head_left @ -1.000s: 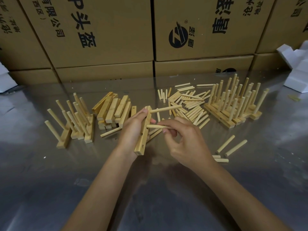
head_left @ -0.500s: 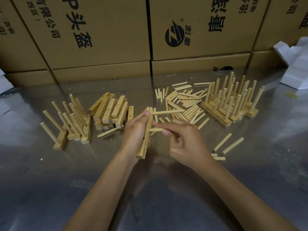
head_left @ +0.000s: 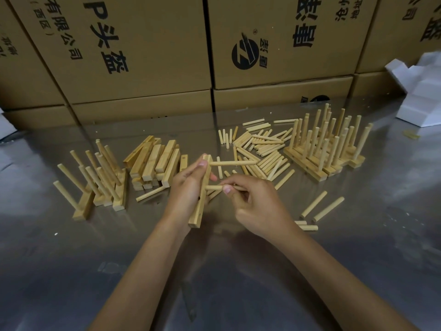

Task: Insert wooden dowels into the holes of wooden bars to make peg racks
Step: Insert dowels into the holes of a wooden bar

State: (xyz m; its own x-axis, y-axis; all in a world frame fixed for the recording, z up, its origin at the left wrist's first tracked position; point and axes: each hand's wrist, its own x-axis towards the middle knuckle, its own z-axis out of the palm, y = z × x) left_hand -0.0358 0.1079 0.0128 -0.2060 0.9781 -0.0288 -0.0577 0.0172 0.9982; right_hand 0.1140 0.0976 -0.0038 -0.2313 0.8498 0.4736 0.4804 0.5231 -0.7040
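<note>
**Seating the second peg in the bar**

Pressing a dowel sideways into the wooden bar, the right hand pinches it between thumb and fingertips, with its far end at the bar's face about midway along. The left hand wraps the bar and holds it on end, tilted, just above the counter. An upper dowel already stands out of the bar near its top end.

Compared with a second ago, less of the pinched dowel shows between the right fingertips and the bar, and the right hand has closed in toward the left. That reads as the peg going into its hole, or being about to (the hole itself is hidden behind the dowel and fingers, so how deep it sits cannot be told). The bar has hardly shifted in the left hand's grip.

At least one empty hole shows lower on the bar, so by my judgement this rack is roughly half done, with more pegs to fetch.

Supply is close by: loose dowels lie heaped just beyond the hands, a few stray ones lie to the right, and a stack of blank bars sits to the left. Finished racks stand at the right rear, and another group leans at the left. Cardboard cartons line the back edge.
</note>
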